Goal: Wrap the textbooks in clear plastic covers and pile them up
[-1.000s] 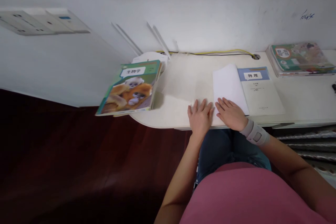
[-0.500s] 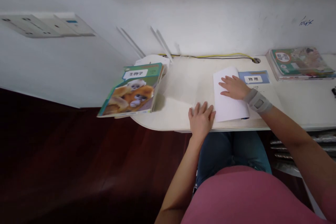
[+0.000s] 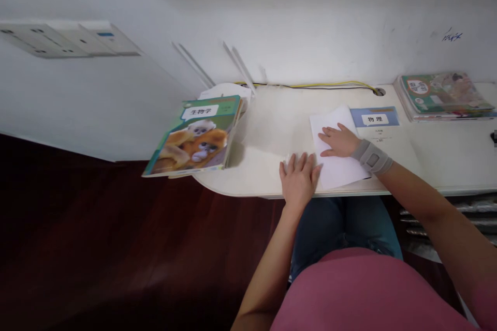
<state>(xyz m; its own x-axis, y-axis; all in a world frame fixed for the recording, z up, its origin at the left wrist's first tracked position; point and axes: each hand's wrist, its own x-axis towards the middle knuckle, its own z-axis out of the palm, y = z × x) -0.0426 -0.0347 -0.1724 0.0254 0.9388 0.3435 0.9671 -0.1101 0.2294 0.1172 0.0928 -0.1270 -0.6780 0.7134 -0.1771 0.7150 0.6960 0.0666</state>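
Note:
My right hand (image 3: 339, 140), with a grey band on its wrist, lies flat with fingers spread on a white sheet (image 3: 341, 171). The sheet overlaps a book with a blue and white cover (image 3: 375, 118), which lies beside it to the right. My left hand (image 3: 298, 178) rests palm down near the front edge of the white desk (image 3: 267, 134), its fingers apart, by the lower left corner of the sheet. Neither hand grips anything.
A stack topped by a green book with monkeys (image 3: 200, 137) overhangs the desk's left end. Another pile of books (image 3: 446, 94) stands at the back right. Yellow and black cables (image 3: 326, 84) run along the wall to a round hole. Wall sockets (image 3: 70, 39) are at upper left.
My right hand has moved slightly left and toward me. The white sheet has shifted the same way and turned a little, showing more of the blue and white cover. My left hand has barely moved.

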